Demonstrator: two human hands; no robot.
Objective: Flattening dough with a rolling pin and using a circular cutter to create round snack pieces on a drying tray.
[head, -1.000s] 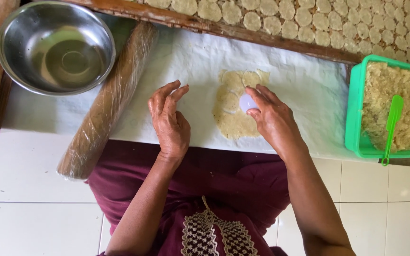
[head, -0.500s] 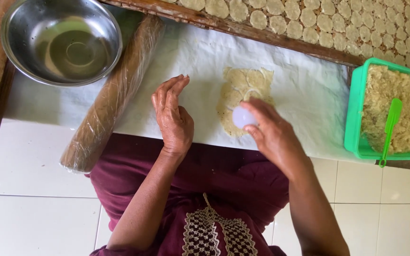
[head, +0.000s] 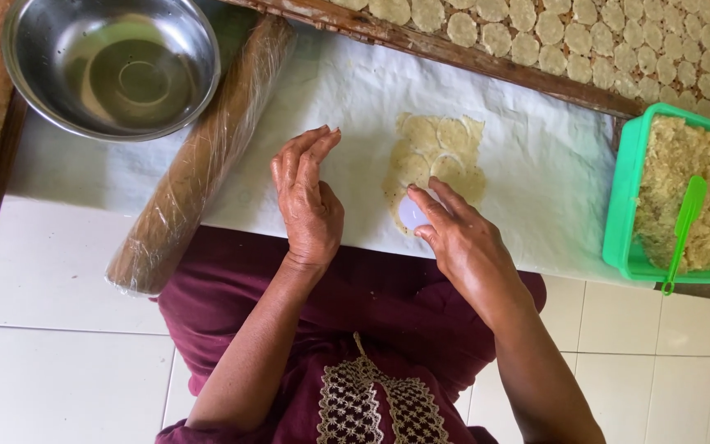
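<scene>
Right hand (head: 462, 238) rests on the white sheet (head: 552, 173) that covers the counter, and its fingers are bent around a small round white cutter (head: 412, 212). The cutter is pressed down at the near-left corner of the flattened pale dough patch (head: 435, 160). Only a part of the cutter shows between the fingertips, so I cannot tell its depth. The rest of the dough lies beyond the cutter, toward the far edge of the counter and a little to the right; several round marks are already in it.

Left hand (head: 310, 201) stands just beside, on its edge on the sheet, fingers straight and loosely together, holding nothing. It is apart from the dough, to the left of it, so the right hand is clearly the nearer one.

Further left, a wrapped wooden rolling pin (head: 199, 164) lies slanted, its long axis going from the near-left edge to the far side, beside a steel bowl (head: 112, 66). At the right edge a green tub (head: 630, 214) holds crumbly dough and a green spatula (head: 682, 230). Along the far edge, a wooden tray (head: 470, 56) carries many cut rounds (head: 585, 37).
</scene>
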